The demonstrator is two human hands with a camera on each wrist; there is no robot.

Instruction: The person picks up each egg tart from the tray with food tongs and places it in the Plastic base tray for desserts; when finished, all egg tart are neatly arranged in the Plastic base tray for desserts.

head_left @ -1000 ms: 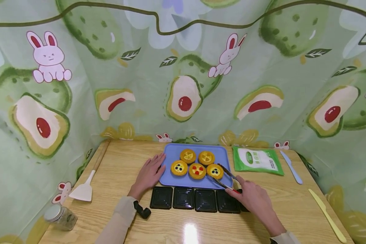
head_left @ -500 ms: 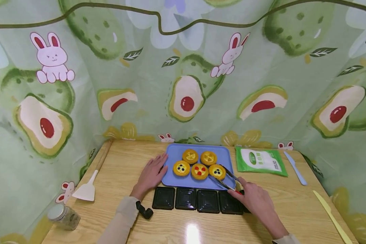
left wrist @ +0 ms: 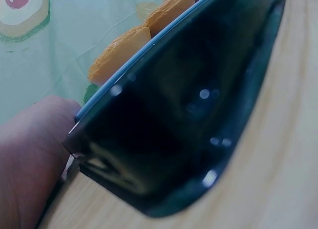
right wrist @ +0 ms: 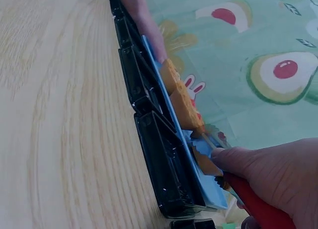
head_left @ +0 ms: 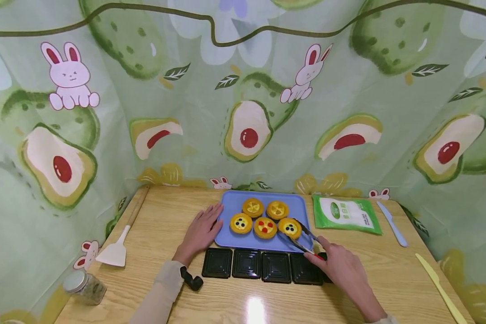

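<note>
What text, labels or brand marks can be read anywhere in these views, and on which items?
Green pouch: a white panel with a round green logo and some characters, too small and blurred to read.
Jar: no label legible.
Black trays, blue tray, tongs, spatula, knives: no text visible.
Backdrop cloth: only rabbit and avocado drawings, no words.
Wrist views: nothing written shows.

Left hand (head_left: 200, 231) lies flat, fingers straight; right hand (head_left: 340, 265) has fingers curled, gripping.
</note>
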